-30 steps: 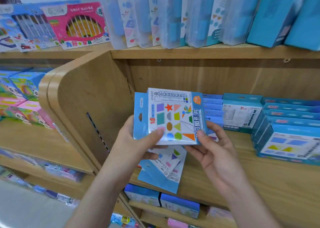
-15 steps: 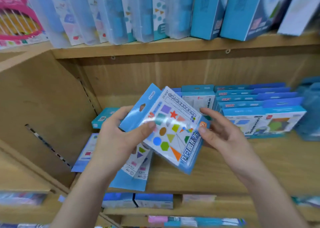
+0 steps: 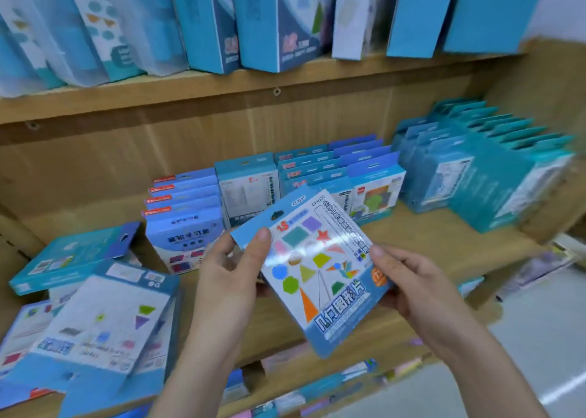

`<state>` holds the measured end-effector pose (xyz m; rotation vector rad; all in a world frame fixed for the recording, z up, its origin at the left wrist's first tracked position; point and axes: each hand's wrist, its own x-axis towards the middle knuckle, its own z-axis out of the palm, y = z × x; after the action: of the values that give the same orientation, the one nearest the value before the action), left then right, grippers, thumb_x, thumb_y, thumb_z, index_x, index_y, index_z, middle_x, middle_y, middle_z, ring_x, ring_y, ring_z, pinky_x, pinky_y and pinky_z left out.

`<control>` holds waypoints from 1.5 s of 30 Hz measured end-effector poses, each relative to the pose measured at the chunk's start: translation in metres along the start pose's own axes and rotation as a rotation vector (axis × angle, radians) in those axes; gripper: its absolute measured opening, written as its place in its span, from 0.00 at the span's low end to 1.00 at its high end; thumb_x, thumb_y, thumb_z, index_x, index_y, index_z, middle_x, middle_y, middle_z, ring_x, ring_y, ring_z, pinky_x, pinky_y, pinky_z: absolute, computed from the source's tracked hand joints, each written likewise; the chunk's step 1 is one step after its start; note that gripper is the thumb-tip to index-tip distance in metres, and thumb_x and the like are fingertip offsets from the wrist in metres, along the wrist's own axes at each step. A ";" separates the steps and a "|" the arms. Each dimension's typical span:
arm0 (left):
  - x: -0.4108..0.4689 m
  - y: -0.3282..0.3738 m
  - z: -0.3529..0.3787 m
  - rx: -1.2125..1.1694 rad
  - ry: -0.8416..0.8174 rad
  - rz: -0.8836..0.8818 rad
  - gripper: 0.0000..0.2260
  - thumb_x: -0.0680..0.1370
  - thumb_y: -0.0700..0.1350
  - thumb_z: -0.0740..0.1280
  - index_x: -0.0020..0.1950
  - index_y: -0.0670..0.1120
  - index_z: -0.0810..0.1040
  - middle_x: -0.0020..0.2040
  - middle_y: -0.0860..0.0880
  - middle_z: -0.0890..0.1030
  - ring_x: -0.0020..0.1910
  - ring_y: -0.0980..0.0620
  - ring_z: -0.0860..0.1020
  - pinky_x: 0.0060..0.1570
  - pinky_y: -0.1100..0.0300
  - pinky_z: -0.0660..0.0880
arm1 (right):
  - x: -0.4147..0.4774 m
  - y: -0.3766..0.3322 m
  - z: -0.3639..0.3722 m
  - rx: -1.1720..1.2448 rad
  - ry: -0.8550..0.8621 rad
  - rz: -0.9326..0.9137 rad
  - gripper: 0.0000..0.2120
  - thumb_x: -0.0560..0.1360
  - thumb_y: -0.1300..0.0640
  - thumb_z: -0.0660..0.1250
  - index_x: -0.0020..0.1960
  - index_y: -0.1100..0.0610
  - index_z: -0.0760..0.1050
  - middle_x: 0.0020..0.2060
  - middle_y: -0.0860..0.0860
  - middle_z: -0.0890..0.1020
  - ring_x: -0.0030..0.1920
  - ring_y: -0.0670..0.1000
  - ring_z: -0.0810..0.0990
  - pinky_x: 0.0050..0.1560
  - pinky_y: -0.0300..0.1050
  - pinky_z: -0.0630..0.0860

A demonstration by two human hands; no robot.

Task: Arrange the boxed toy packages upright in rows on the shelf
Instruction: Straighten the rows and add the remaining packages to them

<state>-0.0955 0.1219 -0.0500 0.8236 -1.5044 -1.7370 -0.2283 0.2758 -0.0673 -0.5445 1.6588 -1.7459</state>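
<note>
Hands: left hand (image 3: 233, 278) and right hand (image 3: 409, 286) both clamp the shapes box (image 3: 317, 271), tilted, near the shelf (image 3: 428, 236) front. I'd square it upright, then slot it left of the standing rows (image 3: 187, 214), clear of the flat pile (image 3: 95, 316).

Tall blue boxes (image 3: 260, 21) overhead

- Package (image 3: 320, 271) I hold: glossy cardboard, glare streak on its face.
- Shelf (image 3: 428, 236), twelve o'clock: matt light wood, visible grain.
- Boxes (image 3: 104, 332), nine o'clock: smooth printed card.
</note>
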 end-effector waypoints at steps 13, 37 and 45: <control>-0.005 -0.025 0.073 -0.055 0.044 -0.070 0.21 0.67 0.57 0.67 0.51 0.44 0.77 0.42 0.46 0.85 0.40 0.48 0.84 0.38 0.53 0.78 | 0.025 0.000 -0.076 -0.004 -0.092 -0.019 0.35 0.52 0.29 0.74 0.50 0.52 0.83 0.46 0.57 0.85 0.44 0.53 0.81 0.53 0.63 0.76; -0.006 -0.046 0.119 0.110 0.129 0.104 0.12 0.76 0.48 0.61 0.57 0.47 0.75 0.49 0.47 0.84 0.48 0.49 0.83 0.43 0.57 0.80 | 0.079 -0.017 -0.096 -0.220 -0.411 -0.291 0.37 0.66 0.54 0.71 0.68 0.31 0.59 0.48 0.39 0.84 0.50 0.42 0.82 0.43 0.38 0.80; 0.008 -0.063 0.138 0.247 -0.223 -0.064 0.23 0.72 0.51 0.68 0.66 0.50 0.69 0.50 0.45 0.84 0.50 0.51 0.82 0.50 0.56 0.78 | 0.103 -0.015 -0.140 0.041 -0.103 -0.116 0.18 0.73 0.64 0.68 0.60 0.49 0.76 0.40 0.46 0.86 0.38 0.44 0.83 0.31 0.37 0.78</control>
<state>-0.2184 0.1980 -0.0946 0.8286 -1.8893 -1.7584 -0.4001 0.3020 -0.0819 -0.7127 1.5443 -1.7986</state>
